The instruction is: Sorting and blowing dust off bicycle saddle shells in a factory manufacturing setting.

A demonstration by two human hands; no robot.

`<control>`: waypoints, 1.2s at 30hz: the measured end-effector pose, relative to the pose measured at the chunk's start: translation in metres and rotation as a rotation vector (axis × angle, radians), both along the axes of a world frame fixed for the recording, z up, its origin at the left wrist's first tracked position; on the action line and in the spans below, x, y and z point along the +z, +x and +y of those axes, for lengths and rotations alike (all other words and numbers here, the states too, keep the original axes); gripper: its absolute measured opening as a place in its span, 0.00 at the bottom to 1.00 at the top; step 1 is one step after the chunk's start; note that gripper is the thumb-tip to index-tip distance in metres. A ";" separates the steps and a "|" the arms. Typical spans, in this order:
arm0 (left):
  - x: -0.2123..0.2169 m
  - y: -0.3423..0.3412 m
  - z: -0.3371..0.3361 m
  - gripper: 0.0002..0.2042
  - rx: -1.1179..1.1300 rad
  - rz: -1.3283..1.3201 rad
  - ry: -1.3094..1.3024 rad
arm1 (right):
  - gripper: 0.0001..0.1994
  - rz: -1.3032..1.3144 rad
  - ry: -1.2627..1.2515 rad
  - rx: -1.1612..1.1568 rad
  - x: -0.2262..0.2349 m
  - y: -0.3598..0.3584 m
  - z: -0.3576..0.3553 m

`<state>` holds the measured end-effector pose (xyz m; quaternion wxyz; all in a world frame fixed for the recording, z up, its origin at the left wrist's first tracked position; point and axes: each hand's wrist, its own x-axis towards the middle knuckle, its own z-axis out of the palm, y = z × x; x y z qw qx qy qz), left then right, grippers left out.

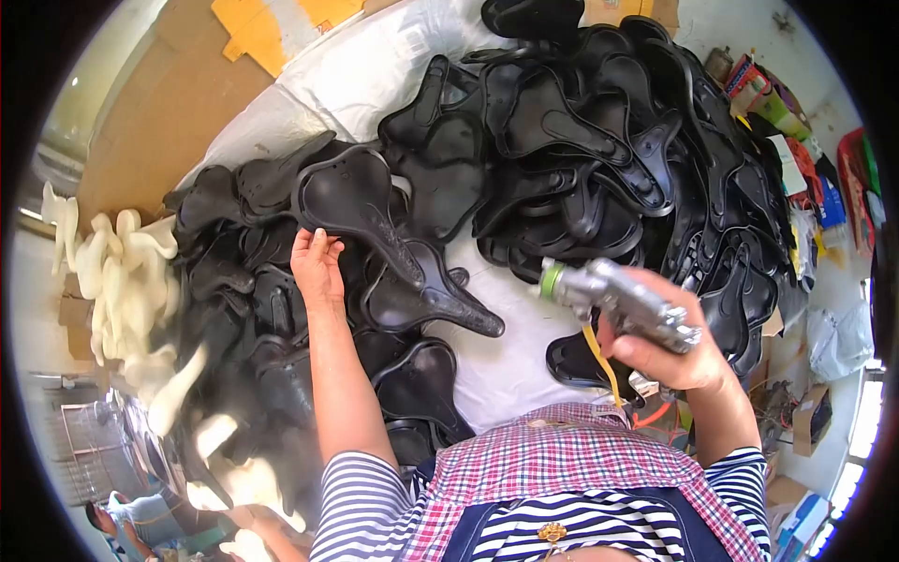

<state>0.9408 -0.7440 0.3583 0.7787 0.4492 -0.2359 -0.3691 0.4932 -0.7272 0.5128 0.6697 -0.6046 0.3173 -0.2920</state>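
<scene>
One checked apron (562, 454) hides the near edge of the white sheet (496, 379), and just beyond it a bare strip of sheet gives open room between the seats. Over its right side the right hand (676, 335) is clamped on a metal spray gun (618, 298); the yellow hose (600, 363) hangs toward the apron and could snag on the small black seat part (573, 362) beside it. Farther left, the left hand (320, 265) has its fingers gathered together at the near rim of a black seat (345, 192); whether they pinch that rim, I cannot tell. This seat lies at the left of the sheet, its nose over a second seat (398, 300). It looks light, firm-shelled and smooth, perhaps a little slippery; the rim or narrow nose should give the surest hold. Beyond, a heaped pile of seats (552, 117) crowds the sheet's far right, leaving little room there.
</scene>
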 end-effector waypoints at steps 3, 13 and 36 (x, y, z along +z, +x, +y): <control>-0.007 0.012 0.025 0.04 0.005 -0.012 0.002 | 0.31 -0.118 -0.040 -0.095 0.019 0.008 0.007; 0.075 0.031 0.014 0.09 0.192 -0.302 -0.111 | 0.32 -0.032 0.017 -0.065 -0.010 -0.019 0.020; 0.083 0.055 -0.038 0.23 -0.265 -0.597 0.323 | 0.28 0.116 -0.269 0.068 -0.005 0.001 -0.005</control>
